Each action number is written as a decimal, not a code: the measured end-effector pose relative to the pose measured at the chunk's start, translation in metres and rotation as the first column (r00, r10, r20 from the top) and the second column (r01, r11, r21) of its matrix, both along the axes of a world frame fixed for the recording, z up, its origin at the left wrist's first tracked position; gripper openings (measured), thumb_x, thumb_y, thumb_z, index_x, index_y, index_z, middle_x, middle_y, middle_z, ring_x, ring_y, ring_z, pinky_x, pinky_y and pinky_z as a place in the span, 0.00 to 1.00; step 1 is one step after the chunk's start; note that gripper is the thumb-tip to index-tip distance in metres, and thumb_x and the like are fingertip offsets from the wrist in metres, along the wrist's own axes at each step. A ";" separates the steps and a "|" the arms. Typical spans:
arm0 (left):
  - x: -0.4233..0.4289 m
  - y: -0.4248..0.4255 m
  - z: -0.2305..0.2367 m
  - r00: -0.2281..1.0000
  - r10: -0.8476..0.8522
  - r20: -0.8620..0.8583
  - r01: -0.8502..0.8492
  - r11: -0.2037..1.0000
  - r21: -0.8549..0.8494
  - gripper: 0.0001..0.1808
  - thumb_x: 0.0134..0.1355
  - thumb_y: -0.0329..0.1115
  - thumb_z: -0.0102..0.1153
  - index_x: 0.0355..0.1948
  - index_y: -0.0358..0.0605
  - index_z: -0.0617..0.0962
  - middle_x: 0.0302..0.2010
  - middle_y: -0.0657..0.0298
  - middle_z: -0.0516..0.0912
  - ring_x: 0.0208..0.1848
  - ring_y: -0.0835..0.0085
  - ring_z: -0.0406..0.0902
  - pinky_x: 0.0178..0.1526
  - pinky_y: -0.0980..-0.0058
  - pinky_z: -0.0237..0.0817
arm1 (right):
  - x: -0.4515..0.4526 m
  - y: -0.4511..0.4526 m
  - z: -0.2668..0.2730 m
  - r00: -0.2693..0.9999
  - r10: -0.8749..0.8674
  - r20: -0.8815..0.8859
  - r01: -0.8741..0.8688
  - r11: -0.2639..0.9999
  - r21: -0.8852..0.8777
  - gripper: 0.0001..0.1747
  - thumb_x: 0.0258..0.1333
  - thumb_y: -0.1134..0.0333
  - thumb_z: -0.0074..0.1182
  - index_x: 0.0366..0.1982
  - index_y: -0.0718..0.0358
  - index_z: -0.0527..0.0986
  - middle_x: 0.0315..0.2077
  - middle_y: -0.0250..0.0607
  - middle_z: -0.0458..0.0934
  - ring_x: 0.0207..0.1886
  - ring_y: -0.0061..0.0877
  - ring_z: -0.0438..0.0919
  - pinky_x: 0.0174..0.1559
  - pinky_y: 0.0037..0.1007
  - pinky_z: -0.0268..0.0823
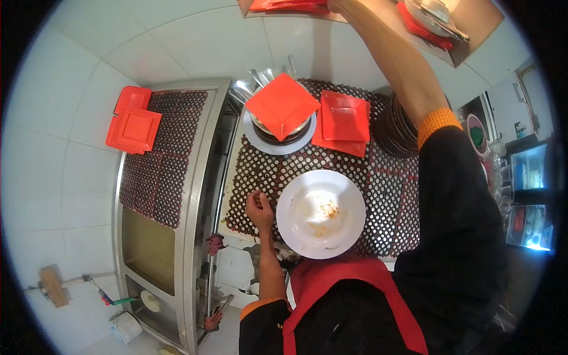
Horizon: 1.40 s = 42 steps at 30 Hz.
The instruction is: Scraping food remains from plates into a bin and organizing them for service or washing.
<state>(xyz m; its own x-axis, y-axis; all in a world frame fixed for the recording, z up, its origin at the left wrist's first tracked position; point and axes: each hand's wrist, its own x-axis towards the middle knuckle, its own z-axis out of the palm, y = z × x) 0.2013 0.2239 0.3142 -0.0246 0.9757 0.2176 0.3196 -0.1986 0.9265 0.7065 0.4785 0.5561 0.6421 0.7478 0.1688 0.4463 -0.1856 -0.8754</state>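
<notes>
My left hand point(259, 209) rests with loosely curled fingers over the perforated mat, just left of a large white plate point(306, 239) that bears orange food residue. My right arm reaches up to the wall opening, where my right hand point(339, 5) is at the red plates point(290, 6), partly cut off by the top edge; its grip is hidden. Behind the white plate, a red square plate point(283, 106) lies on top of a stack with spoons and forks point(242, 91) sticking out. More red square plates point(345, 119) lie to its right on the mat point(262, 166).
Dark round plates point(395, 128) are stacked at the right under my arm. A steel sink unit point(148, 248) stands left, with red plates point(135, 128) on its mat. Red plates and a bowl point(428, 20) sit at the opening's right. Glasses point(499, 177) stand far right.
</notes>
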 end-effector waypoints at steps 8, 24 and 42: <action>-0.019 0.003 -0.012 0.994 0.013 0.111 0.006 0.986 -0.165 0.12 0.65 0.36 0.53 0.35 0.34 0.78 0.25 0.66 0.79 0.25 0.83 0.72 0.26 0.82 0.63 | -0.118 -0.186 -0.004 0.967 0.019 -0.253 0.124 0.835 0.537 0.10 0.58 0.69 0.45 0.36 0.70 0.72 0.27 0.34 0.75 0.29 0.19 0.72 0.32 0.26 0.65; 0.139 0.113 0.132 0.366 -0.073 -0.928 0.681 0.701 0.213 0.31 0.48 0.31 0.63 0.53 0.34 0.68 0.57 0.47 0.68 0.58 0.47 0.69 0.51 0.58 0.68 | -0.151 -0.296 -0.210 0.956 -0.292 -0.015 0.290 0.954 -0.081 0.26 0.54 0.66 0.48 0.54 0.73 0.63 0.52 0.67 0.68 0.55 0.53 0.69 0.58 0.42 0.59; 0.221 0.065 0.154 0.863 -0.463 -0.201 0.489 0.867 0.099 0.13 0.60 0.28 0.47 0.45 0.34 0.74 0.41 0.45 0.76 0.47 0.49 0.72 0.52 0.57 0.61 | -0.179 -0.294 -0.149 0.593 0.102 -0.799 0.236 0.926 0.293 0.17 0.64 0.69 0.46 0.53 0.67 0.67 0.44 0.42 0.76 0.43 0.27 0.78 0.44 0.30 0.73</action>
